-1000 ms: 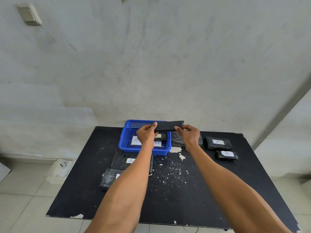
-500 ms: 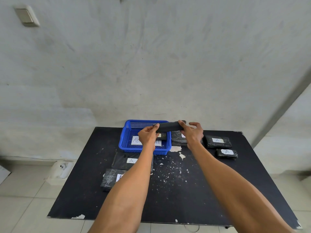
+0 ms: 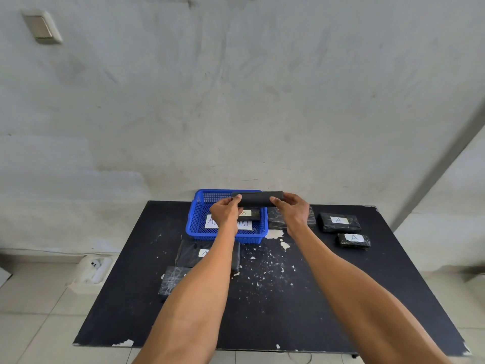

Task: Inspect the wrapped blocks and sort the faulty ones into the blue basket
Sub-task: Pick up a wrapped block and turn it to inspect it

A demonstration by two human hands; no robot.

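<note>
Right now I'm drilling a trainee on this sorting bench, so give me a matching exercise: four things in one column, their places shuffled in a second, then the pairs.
Things: 1 held block; 2 blue basket; 3 rightmost block; 4 wall switch.
Places: a high on the wall, left; b on the table, right part; c between left hand and right hand, above the basket; d table's far middle.
Pairs: 1-c; 2-d; 3-b; 4-a.

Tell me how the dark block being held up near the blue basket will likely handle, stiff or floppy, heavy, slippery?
Probably stiff: the held block spans straight between the left hand and right hand, gripped only at its ends, without sagging. Likely light, since fingertip pinches carry it. Its matte surface looks unlikely to slip, though that's uncertain.
</note>
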